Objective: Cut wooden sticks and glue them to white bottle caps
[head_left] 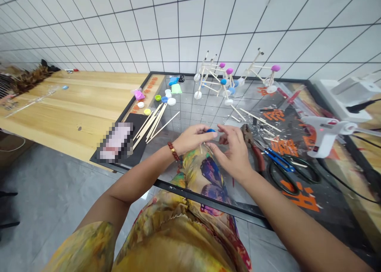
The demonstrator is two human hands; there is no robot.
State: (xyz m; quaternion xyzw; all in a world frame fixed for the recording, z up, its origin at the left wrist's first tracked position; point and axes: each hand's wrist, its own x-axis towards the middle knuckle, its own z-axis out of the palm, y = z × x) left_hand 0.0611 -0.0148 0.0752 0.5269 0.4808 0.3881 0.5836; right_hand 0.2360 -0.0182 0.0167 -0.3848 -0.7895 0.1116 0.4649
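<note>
My left hand [193,138], with a beaded bracelet at the wrist, pinches a small blue piece [211,131] between thumb and fingers over the glass-topped table [190,115]. Close beside it on the right, my right hand [230,147] has its fingers curled and thumb apart, near a short pale stick [205,145]; whether it grips the stick is unclear. Several wooden sticks [154,123] lie left of my hands. Beyond them stand stick structures [212,79] with white, blue and purple joints. Small colored caps [171,101] and clay packets [176,88] sit at the back left.
Right of my hands lie pliers [256,149], blue-handled scissors [279,160] and dark-handled scissors [303,169]. A white glue gun [326,133] with a cable stands at the far right, near a white power block [348,99]. A black pad [138,145] lies at the left.
</note>
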